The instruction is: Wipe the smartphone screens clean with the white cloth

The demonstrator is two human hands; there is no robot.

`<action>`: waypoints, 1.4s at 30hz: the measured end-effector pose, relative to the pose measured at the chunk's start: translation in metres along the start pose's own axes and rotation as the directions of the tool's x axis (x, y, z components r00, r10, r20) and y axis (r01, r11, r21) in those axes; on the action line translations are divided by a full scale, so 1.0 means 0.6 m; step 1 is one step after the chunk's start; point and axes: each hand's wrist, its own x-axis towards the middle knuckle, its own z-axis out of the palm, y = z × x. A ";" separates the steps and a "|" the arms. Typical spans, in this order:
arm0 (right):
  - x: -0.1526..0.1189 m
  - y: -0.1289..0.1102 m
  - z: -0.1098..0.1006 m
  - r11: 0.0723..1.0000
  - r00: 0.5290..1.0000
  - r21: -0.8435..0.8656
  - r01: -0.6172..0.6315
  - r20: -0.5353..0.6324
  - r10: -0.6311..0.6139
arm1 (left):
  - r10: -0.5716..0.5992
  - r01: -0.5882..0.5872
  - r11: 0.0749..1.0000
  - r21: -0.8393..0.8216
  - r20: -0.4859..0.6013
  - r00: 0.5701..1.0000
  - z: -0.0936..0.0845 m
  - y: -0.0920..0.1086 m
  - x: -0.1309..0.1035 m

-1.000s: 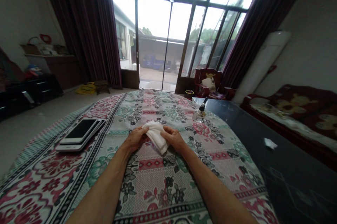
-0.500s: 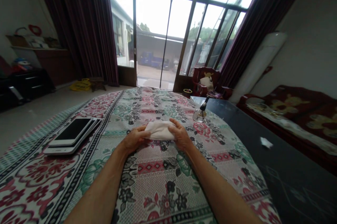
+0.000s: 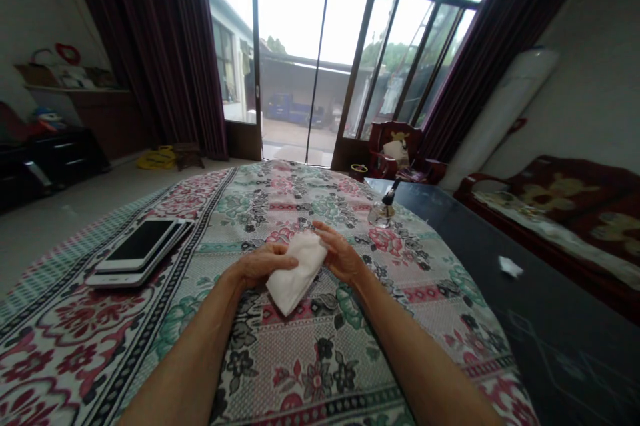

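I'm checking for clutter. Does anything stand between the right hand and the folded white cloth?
Nothing visible: the right hand meets the right edge of the folded white cloth, which the left hand holds.

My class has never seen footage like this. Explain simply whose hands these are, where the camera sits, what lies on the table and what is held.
There is no machine: these are a person's bare hands, seen by a camera worn on the head, looking forward and down. The left hand holds a folded white cloth or tissue, thumb on top. The right hand is at its right edge; its grip is partly hidden. On the patterned tablecloth, stacked phones lie left, and a clear object with a black top stands right.
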 end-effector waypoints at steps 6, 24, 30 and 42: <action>-0.002 0.015 0.012 0.997 0.992 -0.046 -0.058 0.107 0.063 | 0.199 -0.239 0.961 -0.143 -0.248 0.948 0.006 -0.008 0.021; -0.008 0.030 0.021 0.970 0.988 -0.244 -0.020 0.141 0.056 | 0.257 -0.318 0.935 -0.158 -0.319 0.912 0.016 -0.022 0.031; -0.006 0.029 0.013 0.967 0.968 -0.253 -0.009 0.242 0.072 | 0.263 -0.369 0.915 -0.164 -0.452 0.852 0.010 -0.020 0.040; 0.002 0.035 0.010 0.930 0.973 -0.348 -0.120 0.146 0.180 | 0.184 -0.364 0.838 -0.405 -0.419 0.889 0.012 -0.017 0.049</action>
